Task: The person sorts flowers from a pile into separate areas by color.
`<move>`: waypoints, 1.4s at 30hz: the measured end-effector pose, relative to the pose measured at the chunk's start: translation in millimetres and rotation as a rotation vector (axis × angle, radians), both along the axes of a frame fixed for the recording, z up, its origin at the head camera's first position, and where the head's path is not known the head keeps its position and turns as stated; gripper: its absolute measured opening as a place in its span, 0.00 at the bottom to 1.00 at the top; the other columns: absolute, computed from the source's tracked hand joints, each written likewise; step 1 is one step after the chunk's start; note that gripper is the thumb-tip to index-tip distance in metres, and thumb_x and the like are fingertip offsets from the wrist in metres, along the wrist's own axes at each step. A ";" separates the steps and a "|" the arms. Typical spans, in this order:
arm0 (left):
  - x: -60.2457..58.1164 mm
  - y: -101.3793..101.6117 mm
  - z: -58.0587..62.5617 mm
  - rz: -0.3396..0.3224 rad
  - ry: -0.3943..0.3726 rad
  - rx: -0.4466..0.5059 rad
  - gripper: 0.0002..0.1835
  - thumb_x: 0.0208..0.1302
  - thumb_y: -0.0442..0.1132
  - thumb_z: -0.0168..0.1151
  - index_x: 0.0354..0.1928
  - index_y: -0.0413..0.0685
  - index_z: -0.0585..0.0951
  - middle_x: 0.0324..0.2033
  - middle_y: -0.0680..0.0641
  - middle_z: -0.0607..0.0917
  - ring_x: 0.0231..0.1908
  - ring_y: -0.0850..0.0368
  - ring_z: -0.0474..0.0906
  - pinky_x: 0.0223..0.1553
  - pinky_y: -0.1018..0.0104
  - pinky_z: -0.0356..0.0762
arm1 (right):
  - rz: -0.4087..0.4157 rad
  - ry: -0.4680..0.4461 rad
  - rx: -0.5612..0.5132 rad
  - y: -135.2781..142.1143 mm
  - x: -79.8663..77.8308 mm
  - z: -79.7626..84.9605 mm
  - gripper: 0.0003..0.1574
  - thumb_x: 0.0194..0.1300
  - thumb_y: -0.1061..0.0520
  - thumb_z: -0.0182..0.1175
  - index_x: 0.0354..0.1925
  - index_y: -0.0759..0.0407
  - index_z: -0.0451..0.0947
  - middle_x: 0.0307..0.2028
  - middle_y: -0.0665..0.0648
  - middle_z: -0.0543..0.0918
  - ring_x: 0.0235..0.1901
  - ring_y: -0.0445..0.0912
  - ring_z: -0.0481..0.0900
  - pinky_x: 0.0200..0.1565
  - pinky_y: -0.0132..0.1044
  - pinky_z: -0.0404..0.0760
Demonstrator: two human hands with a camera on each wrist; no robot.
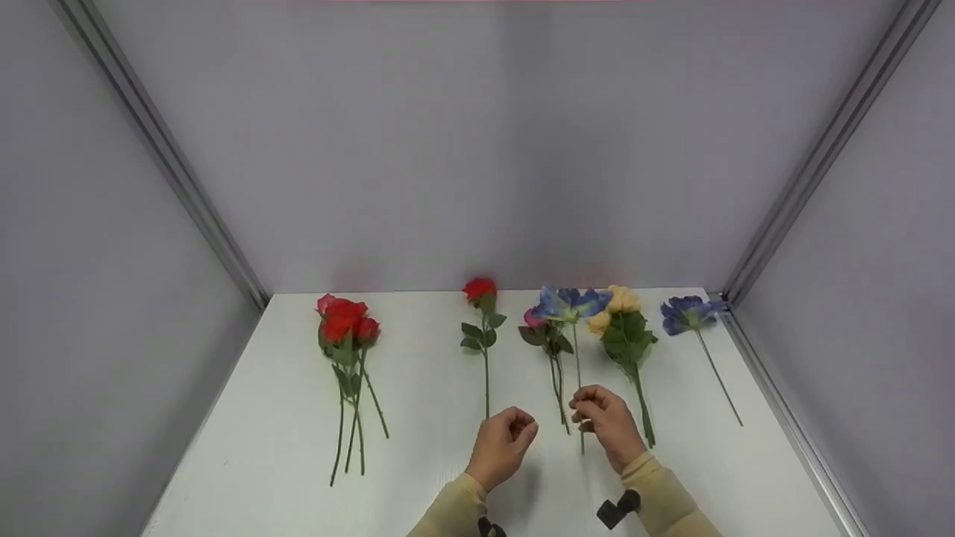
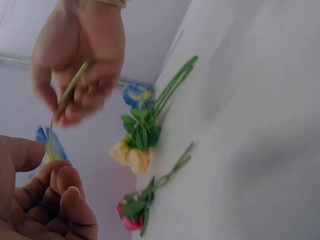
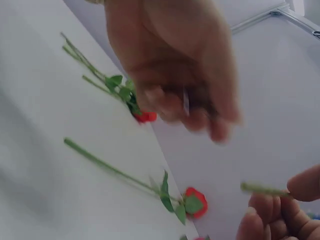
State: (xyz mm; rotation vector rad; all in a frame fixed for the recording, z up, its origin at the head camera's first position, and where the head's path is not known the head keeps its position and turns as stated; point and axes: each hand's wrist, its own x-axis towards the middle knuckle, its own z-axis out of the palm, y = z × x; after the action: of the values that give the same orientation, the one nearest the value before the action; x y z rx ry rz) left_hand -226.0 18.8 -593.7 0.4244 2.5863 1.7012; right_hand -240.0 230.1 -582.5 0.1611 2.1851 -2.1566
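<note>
Head view, clock from centre. Rose bunch [image 1: 347, 328], 8 o'clock: red, green leaves. Single rose [image 1: 489, 338], 6: same. Blue flower [image 1: 571, 304], 4: yellowish-green base. Yellow bunch [image 1: 628, 335], 3: green leaves. Right sleeve [image 1: 664, 496], 5: plain beige. Tabletop [image 1: 261, 418]: plain white. Back wall [image 1: 477, 149]: grey.

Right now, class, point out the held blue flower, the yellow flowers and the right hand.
Held blue flower [image 1: 571, 304], head view: on its petals.
Yellow flowers [image 1: 625, 300], head view: on the upper bloom's petals.
Right hand [image 1: 611, 426], head view: between fingers and wrist.
</note>
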 end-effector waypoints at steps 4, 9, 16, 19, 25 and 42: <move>0.9 -27.0 -13.9 0.028 -0.003 -0.014 0.04 0.66 0.41 0.61 0.35 0.50 0.81 0.26 0.58 0.78 0.27 0.65 0.71 0.29 0.70 0.71 | -0.058 0.005 0.121 33.7 -0.3 1.5 0.11 0.72 0.61 0.52 0.50 0.62 0.75 0.38 0.65 0.78 0.33 0.51 0.77 0.33 0.38 0.75; 0.3 -68.6 -31.1 0.089 -0.032 -0.026 0.04 0.67 0.40 0.61 0.36 0.48 0.81 0.26 0.56 0.78 0.27 0.63 0.72 0.29 0.70 0.72 | -0.186 0.117 0.412 87.8 -2.2 3.8 0.19 0.75 0.51 0.48 0.57 0.56 0.75 0.33 0.59 0.76 0.28 0.45 0.72 0.28 0.34 0.71; 1.8 -133.6 -48.7 0.277 -0.070 -0.138 0.05 0.66 0.39 0.61 0.37 0.45 0.81 0.27 0.54 0.79 0.28 0.61 0.72 0.31 0.67 0.72 | -0.341 0.129 0.632 149.0 -4.9 8.9 0.23 0.73 0.43 0.50 0.55 0.55 0.77 0.26 0.54 0.73 0.18 0.41 0.64 0.20 0.34 0.65; 3.3 -160.5 -51.7 0.374 -0.102 -0.191 0.06 0.66 0.38 0.60 0.39 0.43 0.81 0.28 0.52 0.79 0.30 0.59 0.73 0.32 0.65 0.72 | -0.381 0.091 0.650 169.4 -6.3 10.2 0.24 0.73 0.42 0.49 0.56 0.54 0.77 0.28 0.54 0.75 0.19 0.42 0.65 0.20 0.34 0.66; 2.7 -210.5 -52.3 0.509 -0.141 -0.244 0.10 0.67 0.39 0.57 0.41 0.39 0.81 0.30 0.49 0.81 0.32 0.56 0.74 0.34 0.61 0.72 | -0.485 0.019 0.614 202.2 -12.9 7.9 0.26 0.73 0.43 0.48 0.58 0.57 0.76 0.29 0.50 0.74 0.23 0.41 0.67 0.24 0.33 0.66; -13.5 -261.6 -58.3 0.757 -0.154 -0.197 0.13 0.69 0.39 0.53 0.45 0.36 0.79 0.36 0.40 0.81 0.36 0.47 0.76 0.36 0.56 0.71 | -0.517 -0.013 0.631 236.7 -59.7 -4.8 0.31 0.76 0.44 0.34 0.68 0.57 0.65 0.60 0.68 0.72 0.57 0.61 0.70 0.55 0.56 0.67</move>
State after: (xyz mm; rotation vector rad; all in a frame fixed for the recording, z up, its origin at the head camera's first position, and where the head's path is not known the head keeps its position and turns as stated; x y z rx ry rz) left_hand -239.6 -242.8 -652.0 -0.7525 2.9405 1.4818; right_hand -299.7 466.8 -587.3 0.8452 2.9887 -1.5186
